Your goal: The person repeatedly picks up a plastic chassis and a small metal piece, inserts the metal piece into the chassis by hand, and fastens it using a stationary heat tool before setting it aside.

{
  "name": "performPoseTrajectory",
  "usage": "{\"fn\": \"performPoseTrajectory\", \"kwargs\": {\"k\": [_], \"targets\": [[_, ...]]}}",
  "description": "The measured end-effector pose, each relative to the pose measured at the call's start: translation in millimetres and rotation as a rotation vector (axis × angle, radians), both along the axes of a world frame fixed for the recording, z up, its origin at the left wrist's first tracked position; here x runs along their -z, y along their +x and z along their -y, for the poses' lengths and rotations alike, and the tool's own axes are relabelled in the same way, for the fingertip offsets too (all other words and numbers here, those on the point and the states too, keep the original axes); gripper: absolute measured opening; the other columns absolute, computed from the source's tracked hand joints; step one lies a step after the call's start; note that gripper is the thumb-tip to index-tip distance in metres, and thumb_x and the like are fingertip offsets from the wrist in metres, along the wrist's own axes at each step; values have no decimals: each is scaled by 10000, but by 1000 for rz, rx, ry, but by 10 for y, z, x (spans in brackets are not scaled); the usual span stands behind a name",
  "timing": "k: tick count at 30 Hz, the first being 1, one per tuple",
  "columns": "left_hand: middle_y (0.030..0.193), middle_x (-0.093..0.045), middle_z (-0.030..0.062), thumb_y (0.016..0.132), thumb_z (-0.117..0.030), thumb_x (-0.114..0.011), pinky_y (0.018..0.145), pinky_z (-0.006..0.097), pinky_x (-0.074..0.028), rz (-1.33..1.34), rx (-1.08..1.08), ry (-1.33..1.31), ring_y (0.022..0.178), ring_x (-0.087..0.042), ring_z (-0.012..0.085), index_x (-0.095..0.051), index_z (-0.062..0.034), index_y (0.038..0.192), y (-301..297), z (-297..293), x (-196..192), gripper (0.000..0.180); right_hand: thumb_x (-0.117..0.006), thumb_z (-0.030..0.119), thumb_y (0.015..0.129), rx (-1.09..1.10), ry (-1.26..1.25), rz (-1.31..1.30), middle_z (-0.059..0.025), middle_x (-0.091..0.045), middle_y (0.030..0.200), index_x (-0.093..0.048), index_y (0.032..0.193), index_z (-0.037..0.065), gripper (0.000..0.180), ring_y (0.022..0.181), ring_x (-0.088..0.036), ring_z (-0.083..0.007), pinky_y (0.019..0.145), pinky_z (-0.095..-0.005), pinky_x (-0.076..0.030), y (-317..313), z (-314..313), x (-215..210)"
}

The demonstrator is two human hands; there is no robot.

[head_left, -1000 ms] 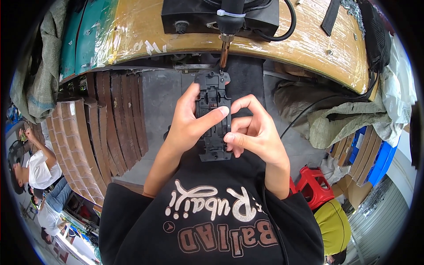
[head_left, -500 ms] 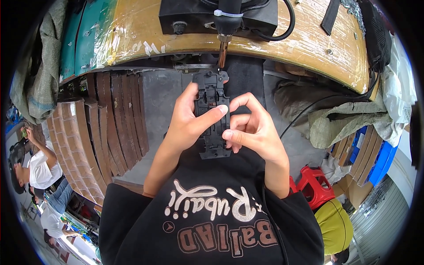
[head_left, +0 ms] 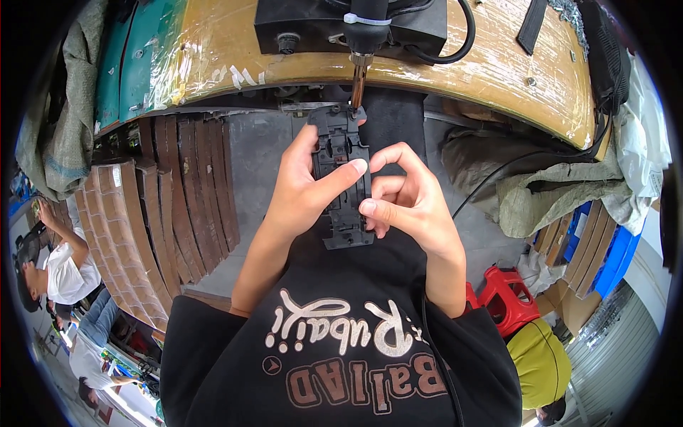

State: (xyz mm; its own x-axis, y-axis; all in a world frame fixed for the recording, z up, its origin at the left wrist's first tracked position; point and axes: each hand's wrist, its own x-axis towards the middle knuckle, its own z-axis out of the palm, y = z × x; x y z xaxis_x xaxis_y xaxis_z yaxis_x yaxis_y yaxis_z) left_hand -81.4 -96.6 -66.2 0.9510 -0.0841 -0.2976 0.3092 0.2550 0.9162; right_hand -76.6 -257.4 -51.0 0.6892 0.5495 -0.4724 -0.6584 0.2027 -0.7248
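Screwdriver ahead, free room leftward

Bright, diffuse indoor light, apparently from above. White glare streaks across film-wrapped tabletop; deep shadow beneath its edge. Left hand and right hand evenly lit, fairly sharp. Black plastic chassis low in contrast. Cardboard trays bowed by fisheye; corners black.

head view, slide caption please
Left hand holds a black part, far end at the driver, right hand by its right edge.
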Motion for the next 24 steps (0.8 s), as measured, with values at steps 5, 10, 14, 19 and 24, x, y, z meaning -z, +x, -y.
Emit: {"fn": "performPoseTrajectory", "kwargs": {"k": [5,10,14,19,24], "targets": [[924,-532,35,730,-67,-632,758,231,-387,65,27,60,836,-484,82,-480,13,1086,20,-25,12,396,-645,53,747,12,-9,3,-24,-532,602,-376,967,61,348,535,-525,-78,454,-176,-402,-5,-9,-22],[1003,-541,94,713,-49,-604,803,243,-396,58,62,114,892,-517,120,-457,45,1118,15,-50,13,441,-647,63,749,9,-9,1,-18,-526,596,-374,970,62,351,539,-520,-70,462,-172,-394,-8,-18,-12],[948,-536,63,724,-60,-615,768,235,-396,45,40,85,855,-499,98,-468,31,1101,-1,-24,54,415,-653,78,750,7,-15,24,-15,-522,590,-369,955,66,350,525,-512,-66,458,-172,-389,-13,-1,53],[882,-528,21,745,-77,-626,733,218,-390,52,62,97,808,-475,69,-486,10,1079,-44,51,130,372,-657,86,753,-87,-97,38,-23,-535,601,-357,872,78,323,498,-504,-63,441,-177,-389,-69,82,129],[832,-540,60,787,-130,-603,519,206,-433,-222,238,-84,608,-522,91,-325,-19,1219,-62,172,55,525,-644,66,761,146,-91,15,-33,-540,610,-355,858,73,305,502,-519,-75,425,-193,-408,-192,320,217]]}}
